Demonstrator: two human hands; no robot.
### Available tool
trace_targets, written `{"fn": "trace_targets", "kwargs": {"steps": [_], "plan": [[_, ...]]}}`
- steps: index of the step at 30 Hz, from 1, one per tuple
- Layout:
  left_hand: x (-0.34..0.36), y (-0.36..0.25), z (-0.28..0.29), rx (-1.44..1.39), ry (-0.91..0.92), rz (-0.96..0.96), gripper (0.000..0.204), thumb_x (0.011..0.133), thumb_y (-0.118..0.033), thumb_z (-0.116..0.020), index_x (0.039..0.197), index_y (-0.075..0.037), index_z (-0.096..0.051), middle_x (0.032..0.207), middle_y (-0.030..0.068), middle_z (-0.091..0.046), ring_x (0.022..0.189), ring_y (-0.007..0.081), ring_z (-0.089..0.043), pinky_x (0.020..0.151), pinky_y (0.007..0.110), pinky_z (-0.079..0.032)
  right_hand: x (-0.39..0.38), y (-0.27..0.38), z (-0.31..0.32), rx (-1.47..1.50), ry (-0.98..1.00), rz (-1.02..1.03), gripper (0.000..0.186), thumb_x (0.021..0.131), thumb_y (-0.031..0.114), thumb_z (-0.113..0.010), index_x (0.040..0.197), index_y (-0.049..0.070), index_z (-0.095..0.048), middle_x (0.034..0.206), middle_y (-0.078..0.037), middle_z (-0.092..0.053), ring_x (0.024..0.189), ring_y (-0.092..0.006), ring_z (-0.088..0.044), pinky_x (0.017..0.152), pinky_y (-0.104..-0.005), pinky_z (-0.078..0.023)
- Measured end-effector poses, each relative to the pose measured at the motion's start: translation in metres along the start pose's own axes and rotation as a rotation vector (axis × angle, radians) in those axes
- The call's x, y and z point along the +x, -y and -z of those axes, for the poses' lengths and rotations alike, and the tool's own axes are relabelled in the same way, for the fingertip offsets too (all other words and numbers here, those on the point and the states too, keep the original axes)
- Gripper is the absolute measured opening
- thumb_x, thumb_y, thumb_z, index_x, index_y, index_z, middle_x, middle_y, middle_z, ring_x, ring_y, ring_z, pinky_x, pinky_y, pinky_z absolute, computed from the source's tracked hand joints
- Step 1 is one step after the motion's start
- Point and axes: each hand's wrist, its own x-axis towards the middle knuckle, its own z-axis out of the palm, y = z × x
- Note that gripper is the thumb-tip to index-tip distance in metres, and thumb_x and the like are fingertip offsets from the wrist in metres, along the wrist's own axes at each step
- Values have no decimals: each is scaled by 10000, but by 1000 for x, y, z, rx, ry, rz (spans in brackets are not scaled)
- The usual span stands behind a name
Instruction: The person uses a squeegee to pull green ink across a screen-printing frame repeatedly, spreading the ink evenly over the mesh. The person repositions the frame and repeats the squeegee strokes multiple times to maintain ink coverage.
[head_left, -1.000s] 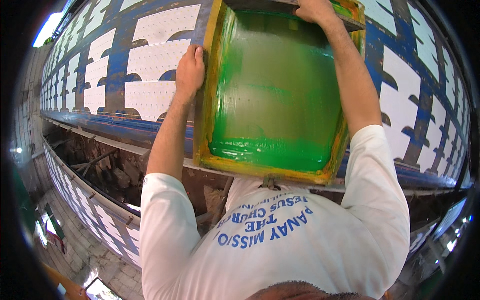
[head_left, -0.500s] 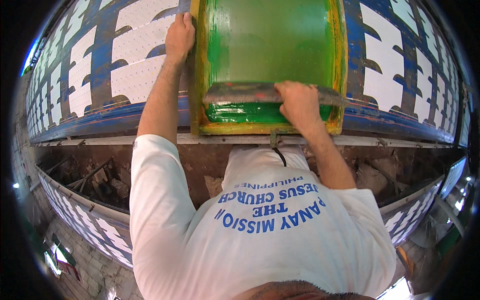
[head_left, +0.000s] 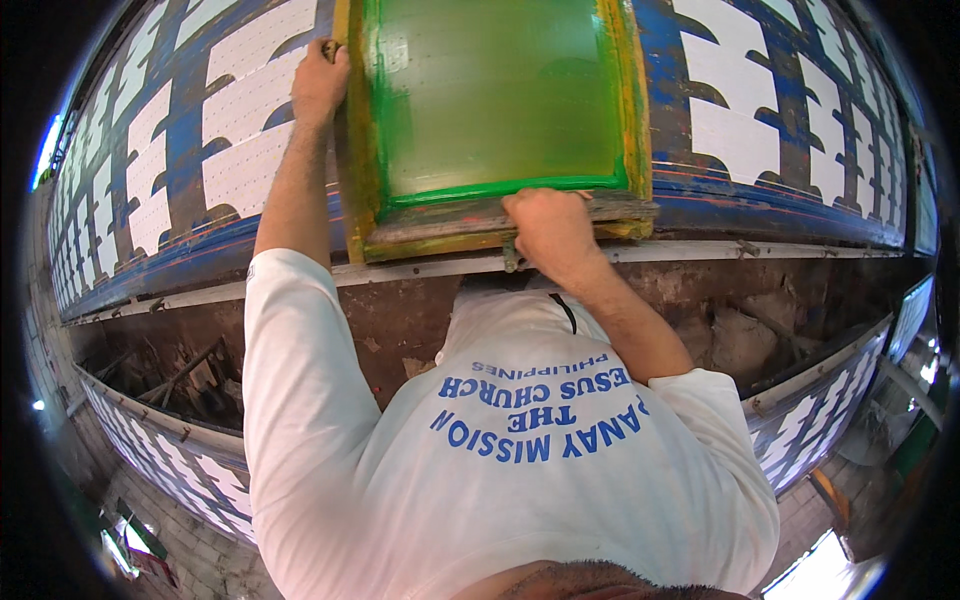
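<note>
A screen printing frame (head_left: 361, 190) with a yellow-green stained wooden border lies on the long table before me. Its mesh (head_left: 490, 110) is pale green, with wet green ink (head_left: 500, 190) gathered in a band near the close end. Across that end lies a wooden squeegee (head_left: 440, 217), its handle stained dark. My right hand (head_left: 552, 230) is closed round the squeegee toward its right part. My left hand (head_left: 320, 82) is closed at the frame's left side, up against the border; the fingertips are partly hidden. A small metal bracket (head_left: 511, 254) sits at the frame's near edge.
White cut sheets (head_left: 735, 140) lie in rows on the blue table at both sides of the frame. A metal rail (head_left: 420, 268) runs along the table's near edge. Behind me stands another table (head_left: 190, 455) with similar sheets; debris (head_left: 205, 370) lies between.
The squeegee has come toward me to the frame's near end, pulling the green ink there. The frame and both hands appear shifted left in view, and the frame looks slightly tilted.
</note>
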Motion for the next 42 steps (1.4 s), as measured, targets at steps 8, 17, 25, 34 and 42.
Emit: {"fn": "trace_targets", "kwargs": {"steps": [8, 17, 25, 34, 42], "plan": [[1, -2, 2, 10, -1, 61, 515, 1010, -460, -623, 1371, -93, -642, 1267, 223, -738, 1201, 429, -690, 1029, 500, -535, -48, -47, -3, 432, -8, 229, 528, 884, 200, -820, 1339, -14, -662, 1307, -206, -693, 1262, -379, -650, 1072, -461, -534], [0, 1, 5, -59, 2, 59, 492, 1004, -423, -663, 1338, -62, -663, 1266, 221, -741, 1209, 412, -694, 1040, 471, -526, -25, -220, 18, 678, -441, -429, 430, 949, 236, -785, 1288, -13, -693, 1106, -152, -709, 956, -260, -727, 840, -392, -596], [0, 9, 6, -207, 12, 49, 456, 1010, -430, -702, 1267, -53, -698, 1201, 198, -758, 1134, 343, -725, 996, 426, -539, -10, -218, 0, 788, -408, -366, 586, 864, 275, -866, 1335, -11, -665, 1184, -163, -667, 993, -297, -712, 868, -403, -599], [7, 23, 4, -194, 51, 26, 470, 1035, -469, -676, 1276, -65, -685, 1204, 192, -749, 1137, 313, -712, 994, 415, -533, -10, -206, 21, 558, -485, -336, 419, 741, 192, -786, 1115, 22, -706, 964, -155, -617, 880, -379, -673, 768, -483, -573], [19, -38, 14, -370, 158, 132, 468, 1045, -421, -698, 1285, -21, -676, 1147, 124, -722, 1082, 202, -656, 986, 345, -507, -42, -257, 66, 532, -598, -259, 435, 721, 203, -793, 1108, 21, -713, 957, -162, -632, 871, -392, -673, 762, -485, -574]]}}
